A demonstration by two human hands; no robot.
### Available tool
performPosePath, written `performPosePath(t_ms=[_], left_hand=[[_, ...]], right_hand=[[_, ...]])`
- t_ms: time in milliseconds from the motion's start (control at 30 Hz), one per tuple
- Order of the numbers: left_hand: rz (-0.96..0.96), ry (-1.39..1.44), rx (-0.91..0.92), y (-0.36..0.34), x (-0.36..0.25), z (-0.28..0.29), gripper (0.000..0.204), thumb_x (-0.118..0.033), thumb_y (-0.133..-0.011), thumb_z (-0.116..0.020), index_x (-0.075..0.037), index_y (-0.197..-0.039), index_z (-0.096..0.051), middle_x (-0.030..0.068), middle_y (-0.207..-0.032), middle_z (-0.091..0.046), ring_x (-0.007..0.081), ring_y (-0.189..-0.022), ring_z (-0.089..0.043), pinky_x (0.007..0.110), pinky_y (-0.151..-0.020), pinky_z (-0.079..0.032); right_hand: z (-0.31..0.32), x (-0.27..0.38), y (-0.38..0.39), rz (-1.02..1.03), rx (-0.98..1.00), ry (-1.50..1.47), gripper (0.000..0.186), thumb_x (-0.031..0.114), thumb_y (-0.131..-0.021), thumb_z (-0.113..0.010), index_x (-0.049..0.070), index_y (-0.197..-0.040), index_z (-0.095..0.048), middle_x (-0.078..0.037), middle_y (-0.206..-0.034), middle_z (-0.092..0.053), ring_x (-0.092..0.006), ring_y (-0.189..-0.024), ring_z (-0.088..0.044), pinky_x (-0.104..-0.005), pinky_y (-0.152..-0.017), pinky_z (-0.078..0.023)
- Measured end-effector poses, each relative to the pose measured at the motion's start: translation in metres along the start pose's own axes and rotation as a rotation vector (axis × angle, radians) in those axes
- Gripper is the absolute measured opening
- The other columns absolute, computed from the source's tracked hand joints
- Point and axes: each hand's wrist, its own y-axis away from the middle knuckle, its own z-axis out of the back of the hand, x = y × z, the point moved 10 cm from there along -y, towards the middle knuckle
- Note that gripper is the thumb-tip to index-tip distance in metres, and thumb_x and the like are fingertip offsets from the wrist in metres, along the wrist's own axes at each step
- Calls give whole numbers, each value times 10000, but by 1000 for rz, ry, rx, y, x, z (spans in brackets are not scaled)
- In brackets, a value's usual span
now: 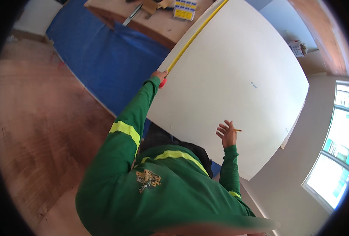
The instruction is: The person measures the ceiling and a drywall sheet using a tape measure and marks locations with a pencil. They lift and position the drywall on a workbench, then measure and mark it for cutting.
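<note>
My left hand grips a tape measure with a red case at the left edge of a large white board. Its yellow blade is drawn out along that edge toward the far end of the board. Over the near right part of the board is my right hand, palm partly up and fingers loosely spread. A short pencil is held by its thumb and sticks out to the right.
A wooden bench stands beyond, with a metal-edged tool and a yellow-and-blue box on it. Blue sheeting covers the floor left of the board. A wall with a window rises at the right.
</note>
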Motion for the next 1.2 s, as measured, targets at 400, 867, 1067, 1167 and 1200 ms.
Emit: performPosePath(t_ms=[400, 867, 1067, 1167, 1200], left_hand=[[140, 16, -208, 53, 146, 43, 425, -471, -928, -724, -50, -934, -660, 127, -916, -729, 260, -830, -730, 413, -781, -578], [224, -72, -249, 58, 182, 52, 423, -516, -934, -694, -98, -993, -680, 133, -1103, -646, 358, -1072, -667, 488, -896, -536], [193, -49, -255, 62, 173, 58, 425, -494, -938, -698, -71, -917, -676, 122, -931, -710, 332, -930, -699, 467, -827, -543], [220, -65, -233, 64, 171, 56, 426, -489, -936, -704, -67, -890, -673, 117, -928, -726, 325, -901, -706, 461, -811, -549], [246, -46, -204, 65, 172, 52, 428, -489, -934, -706, -66, -883, -672, 113, -914, -729, 317, -896, -710, 458, -809, -550]], right_hand=[[-222, 114, -109, 363, 473, 817, 324, 260, -1008, -580, 28, -1222, -652, -84, -960, -742, -167, -873, -712, -313, -773, -556], [-465, 126, -200, 612, 921, 1323, 213, 209, -938, -668, 12, -1000, -723, -92, -940, -730, -174, -876, -665, -305, -829, -541], [-510, 110, -214, 673, 1047, 1478, 185, 242, -907, -686, 70, -962, -729, -93, -954, -716, -203, -890, -655, -320, -846, -527], [-514, 97, -224, 583, 1099, 1549, 202, 268, -888, -697, 71, -933, -718, -97, -971, -721, -211, -916, -667, -335, -856, -530], [-514, 93, -228, 571, 1095, 1574, 209, 275, -882, -700, 72, -928, -715, -96, -975, -723, -214, -922, -670, -341, -859, -531]])
